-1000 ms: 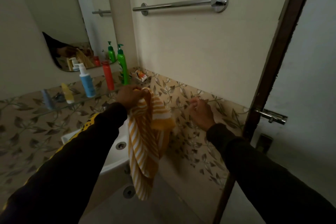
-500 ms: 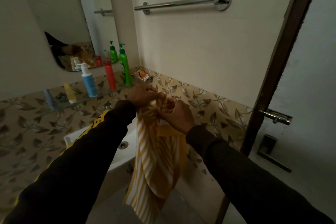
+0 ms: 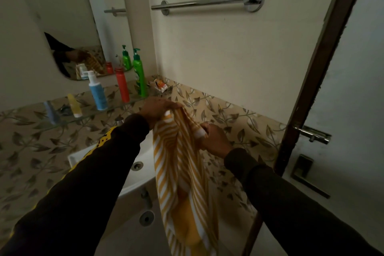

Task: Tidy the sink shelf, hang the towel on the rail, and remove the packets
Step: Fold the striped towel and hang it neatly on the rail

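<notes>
Both hands now share the striped towel (image 3: 180, 162): left hand (image 3: 158, 110) bunches its top, right hand (image 3: 214, 139) has just pinched an edge. Spreading begins; rail (image 3: 205, 3) waits bare overhead.

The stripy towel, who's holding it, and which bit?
Both hands: the left hand grips the towel at its bunched top, the right hand pinches its upper edge.

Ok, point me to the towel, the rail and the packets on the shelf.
towel (image 3: 180, 164): head view, on its striped hanging middle.
rail (image 3: 199, 3): head view, on the middle of the chrome bar.
packets (image 3: 160, 85): head view, on the orange and white wrapper.
</notes>
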Available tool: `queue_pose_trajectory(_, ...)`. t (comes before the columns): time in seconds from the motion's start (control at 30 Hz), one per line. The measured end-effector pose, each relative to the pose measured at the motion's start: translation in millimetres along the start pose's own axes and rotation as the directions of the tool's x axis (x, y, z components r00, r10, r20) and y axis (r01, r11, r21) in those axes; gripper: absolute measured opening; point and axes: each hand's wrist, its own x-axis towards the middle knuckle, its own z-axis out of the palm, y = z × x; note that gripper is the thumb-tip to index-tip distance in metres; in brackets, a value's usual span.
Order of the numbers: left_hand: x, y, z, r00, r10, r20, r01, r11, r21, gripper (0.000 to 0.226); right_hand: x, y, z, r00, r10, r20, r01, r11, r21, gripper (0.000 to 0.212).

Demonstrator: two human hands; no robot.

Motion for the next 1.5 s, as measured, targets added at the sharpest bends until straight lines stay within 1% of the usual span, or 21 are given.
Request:
queue_pose_trajectory(0.07,-0.8,0.5,-3.7,0.999,-0.031,-0.035,0.03,0.999,-0.011,0.022,-1.0,8.7,-4.1,1.0,0.022,-0.004,-0.022,0.999,-0.026,0.016)
queue_pose_trajectory(0.13,2.7,-2.5,-7.6,0.994,-0.044,-0.1,0.04,0.998,-0.043,0.008,-1.7,16.7,-7.4,0.997,0.068,-0.036,-0.067,0.998,0.017,0.016)
queue_pose_trajectory(0.2,2.7,-4.2,-10.1,0.983,-0.049,-0.176,0.044,0.998,-0.035,0.022,-1.1,20.4,-10.5,0.98,0.166,-0.106,-0.135,0.958,0.252,0.018)
queue_pose_trajectory(0.27,4.3,-9.7,-11.5,0.976,-0.056,-0.211,0.05,0.998,-0.037,0.026,1.3,18.2,-13.8,0.945,0.296,-0.141,-0.19,0.845,0.499,0.016)
queue_pose_trajectory(0.33,5.4,-13.2,-13.8,0.979,-0.065,-0.196,0.059,0.998,-0.035,0.022,7.2,16.5,-18.9,0.919,0.367,-0.143,-0.219,0.778,0.589,0.025)
queue_pose_trajectory(0.4,6.4,-17.5,-17.2,0.979,-0.063,-0.195,0.064,0.998,-0.005,0.02,12.9,13.0,-24.2,0.911,0.372,-0.177,-0.201,0.777,0.596,0.033)
queue_pose_trajectory(0.47,6.8,-18.5,-21.0,0.944,-0.094,-0.316,0.091,0.996,-0.025,0.029,18.6,8.0,-27.0,0.881,0.378,-0.283,-0.163,0.806,0.569,0.032)
queue_pose_trajectory(0.53,9.1,-20.0,-29.8,0.886,-0.124,-0.447,0.075,0.989,-0.125,0.036,24.4,3.2,-29.8,0.824,0.409,-0.393,-0.149,0.825,0.546,0.026)
queue_pose_trajectory(0.6,10.5,-18.9,-41.9,0.883,-0.168,-0.439,0.079,0.974,-0.214,0.034,30.3,0.8,-33.7,0.757,0.439,-0.484,-0.15,0.838,0.524,0.026)
queue_pose_trajectory(0.67,13.9,-22.9,-55.6,0.898,-0.191,-0.396,0.133,0.976,-0.171,0.026,33.8,-0.5,-36.7,0.723,0.439,-0.533,-0.176,0.864,0.472,0.031)
queue_pose_trajectory(0.73,13.3,-26.4,-65.4,0.886,-0.222,-0.407,0.174,0.973,-0.152,0.016,34.4,-2.8,-37.6,0.701,0.439,-0.562,-0.205,0.879,0.431,0.038)
queue_pose_trajectory(0.77,13.1,-28.7,-68.6,0.877,-0.237,-0.419,0.187,0.97,-0.157,0.02,34.6,-3.6,-37.2,0.692,0.436,-0.575,-0.217,0.886,0.41,0.04)
queue_pose_trajectory(0.87,13.9,-37.4,-70.7,0.876,-0.245,-0.415,0.208,0.969,-0.133,0.036,34.9,-6.4,-36.0,0.706,0.41,-0.578,-0.239,0.905,0.351,0.043)
queue_pose_trajectory(0.9,11.1,-36.6,-68.1,0.872,-0.259,-0.414,0.202,0.963,-0.177,0.032,35.3,-7.1,-35.6,0.715,0.408,-0.568,-0.244,0.907,0.344,0.044)
queue_pose_trajectory(0.97,11.1,-37.0,-59.2,0.863,-0.311,-0.398,0.197,0.933,-0.301,0.008,34.8,-8.8,-34.5,0.735,0.408,-0.541,-0.253,0.906,0.338,0.045)
queue_pose_trajectory(1.03,8.3,-32.0,-47.4,0.875,-0.359,-0.325,0.229,0.898,-0.375,0.015,33.6,-10.1,-32.9,0.751,0.407,-0.52,-0.262,0.907,0.331,0.045)
queue_pose_trajectory(1.17,12.4,-31.2,-40.1,0.888,-0.403,-0.223,0.329,0.894,-0.306,0.011,32.0,-8.3,-30.8,0.766,0.397,-0.506,-0.282,0.914,0.291,0.044)
queue_pose_trajectory(1.27,17.9,-33.8,-32.2,0.901,-0.378,-0.215,0.302,0.899,-0.317,0.014,31.1,-8.2,-31.4,0.773,0.391,-0.499,-0.275,0.916,0.292,0.039)
queue_pose_trajectory(1.37,18.8,-33.8,-19.0,0.93,-0.342,-0.133,0.279,0.894,-0.35,0.009,32.5,-8.5,-29.3,0.799,0.368,-0.476,-0.264,0.925,0.272,0.039)
queue_pose_trajectory(1.43,16.2,-32.7,-9.7,0.939,-0.33,-0.1,0.277,0.895,-0.349,0.02,35.3,-8.7,-25.6,0.829,0.347,-0.438,-0.256,0.933,0.254,0.037)
queue_pose_trajectory(1.5,11.7,-29.4,0.0,0.943,-0.327,-0.059,0.286,0.891,-0.354,0.014,35.8,-11.0,-20.2,0.867,0.332,-0.372,-0.248,0.934,0.256,0.03)
